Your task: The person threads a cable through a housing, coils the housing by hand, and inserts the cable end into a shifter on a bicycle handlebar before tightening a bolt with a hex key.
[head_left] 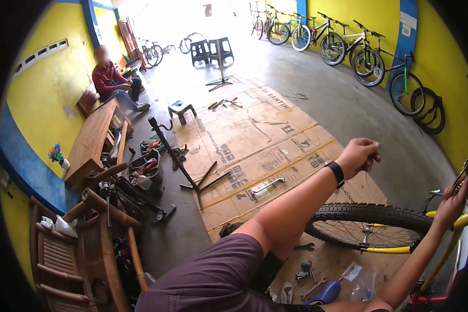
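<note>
My left hand [360,156], with a dark watch [336,174] on the wrist, is stretched out over the cardboard. Its fingers are curled together; a thin dark line seems to hang below them, too fine to make out. At the right edge, my right hand [451,205] is raised beside a yellow bicycle frame [465,218], its fingers closed at a bicycle chain [465,174]. The frame's far side is cut off by the view. Below my hands lies a wheel with a knobbly tyre [369,212], next to yellow frame tubes.
Flattened cardboard [260,151] covers the floor, with hand tools [226,103] and a work stand [177,161] on it. A spanner [313,288] lies near my feet. Bicycles [333,47] line the right wall. Left are a bamboo bench [62,260] and a seated person [109,78].
</note>
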